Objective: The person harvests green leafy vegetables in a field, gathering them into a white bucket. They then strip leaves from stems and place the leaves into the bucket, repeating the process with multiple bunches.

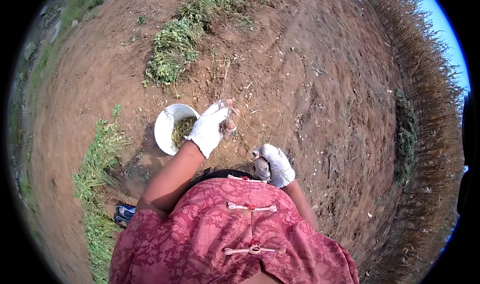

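Note:
My left hand, in a white knitted glove with bare fingertips showing, holds a small tangle of thin dry stems and roots. It is just right of a white bucket, which has greenish-yellow plant matter inside. My right hand, in a white glove, is low and close to my body. Its fingers are curled beside a greyish, soil-stained thing, which may be part of the glove or something held; I cannot tell. Thin stems lie between the two hands.
Pulled leafy plants lie in a heap ahead and in a row at the left. A blue shoe shows beside that row. Brown soil with scattered pale bits surrounds me. Tall dry crop stalks stand at the right, beside a green plant pile.

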Action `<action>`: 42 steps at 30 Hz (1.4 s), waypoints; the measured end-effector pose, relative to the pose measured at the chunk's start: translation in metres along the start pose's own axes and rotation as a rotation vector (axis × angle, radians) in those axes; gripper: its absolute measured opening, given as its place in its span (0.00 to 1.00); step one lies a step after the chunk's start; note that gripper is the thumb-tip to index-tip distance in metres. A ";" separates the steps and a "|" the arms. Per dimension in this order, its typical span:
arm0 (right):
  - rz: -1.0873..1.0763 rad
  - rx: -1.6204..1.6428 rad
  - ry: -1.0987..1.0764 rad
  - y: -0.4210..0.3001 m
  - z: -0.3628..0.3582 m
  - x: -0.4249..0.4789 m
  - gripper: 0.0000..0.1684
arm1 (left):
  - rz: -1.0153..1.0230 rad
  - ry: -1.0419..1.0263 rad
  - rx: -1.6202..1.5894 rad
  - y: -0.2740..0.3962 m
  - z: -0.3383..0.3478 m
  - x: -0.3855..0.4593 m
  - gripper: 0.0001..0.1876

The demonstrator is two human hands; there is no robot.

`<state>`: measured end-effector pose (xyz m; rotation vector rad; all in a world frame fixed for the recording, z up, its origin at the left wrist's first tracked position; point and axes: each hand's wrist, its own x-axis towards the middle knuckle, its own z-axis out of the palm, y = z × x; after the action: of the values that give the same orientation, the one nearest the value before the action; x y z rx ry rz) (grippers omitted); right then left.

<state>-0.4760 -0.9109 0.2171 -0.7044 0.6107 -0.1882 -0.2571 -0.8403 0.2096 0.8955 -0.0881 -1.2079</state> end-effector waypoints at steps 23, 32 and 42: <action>-0.259 -0.058 0.331 -0.047 -0.022 0.010 0.14 | 0.322 0.744 0.250 0.032 -0.170 0.039 0.05; -0.488 -0.616 0.242 -0.010 -0.029 0.045 0.13 | -0.122 0.095 -0.003 -0.029 -0.022 0.013 0.08; -0.007 -0.903 0.316 -0.020 0.010 0.030 0.21 | -0.108 0.063 -0.132 -0.030 0.014 0.012 0.09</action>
<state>-0.4453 -0.9311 0.2221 -1.5652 1.0083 -0.0172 -0.2824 -0.8602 0.1953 0.8295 0.0908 -1.2697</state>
